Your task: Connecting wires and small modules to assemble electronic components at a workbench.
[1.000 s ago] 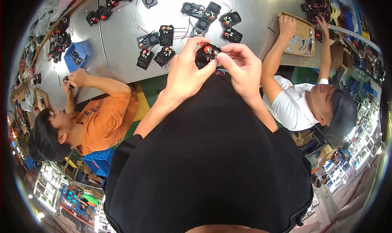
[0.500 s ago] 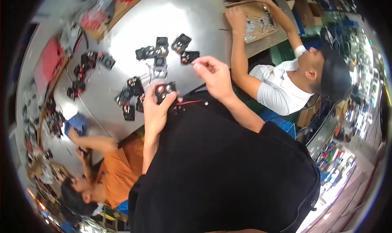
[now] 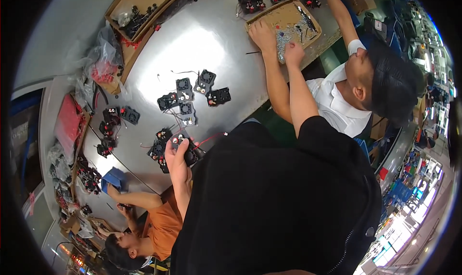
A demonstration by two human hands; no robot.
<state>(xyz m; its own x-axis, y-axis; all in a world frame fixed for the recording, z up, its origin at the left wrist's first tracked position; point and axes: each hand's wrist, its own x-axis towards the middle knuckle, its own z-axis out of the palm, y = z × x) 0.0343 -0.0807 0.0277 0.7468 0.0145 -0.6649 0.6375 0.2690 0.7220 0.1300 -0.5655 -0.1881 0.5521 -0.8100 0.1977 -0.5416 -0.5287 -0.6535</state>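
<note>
My left hand grips a black fan unit with silvery round parts on it, low over the near edge of the metal table. A red wire ending in a small white plug trails from the unit to the right. Far to the right, my right hand is at the near side of a shallow cardboard tray that holds many small silver screws. Its fingers are bent together in a pinch; whatever is between them is too small to see. Black fan units lie beyond my left hand, among them one.
A person in a white shirt sits at the right, one hand at the tray. At the lower left, a person in orange reaches to a blue bin. More fan units and a cardboard box line the left side.
My right hand has gone from near the fan unit out to the screw tray at the right. My left hand still holds the unit. The whole view has shifted, showing more of the tray.
</note>
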